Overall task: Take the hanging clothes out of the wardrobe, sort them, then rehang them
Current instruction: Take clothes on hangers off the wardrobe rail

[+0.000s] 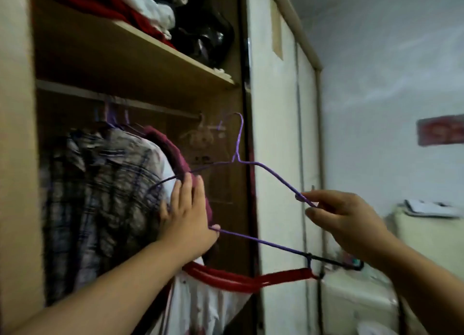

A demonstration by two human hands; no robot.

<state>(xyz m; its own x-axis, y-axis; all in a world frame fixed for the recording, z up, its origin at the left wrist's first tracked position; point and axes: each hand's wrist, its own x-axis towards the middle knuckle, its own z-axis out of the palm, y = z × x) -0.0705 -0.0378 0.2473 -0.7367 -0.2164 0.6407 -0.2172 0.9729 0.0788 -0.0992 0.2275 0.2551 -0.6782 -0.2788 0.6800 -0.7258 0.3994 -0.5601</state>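
Note:
An empty purple wire hanger is held up in front of the open wardrobe, its hook just below the rail. My right hand pinches the hanger's right shoulder. My left hand lies with straight fingers against the hung clothes, touching the hanger's lower bar near the thumb. A plaid shirt and a maroon garment hang on the rail to the left. A white garment with red trim hangs below my left hand.
A shelf above the rail holds folded red and white clothes and a black bag. The white wardrobe door stands to the right. A white appliance sits at the far right by the wall.

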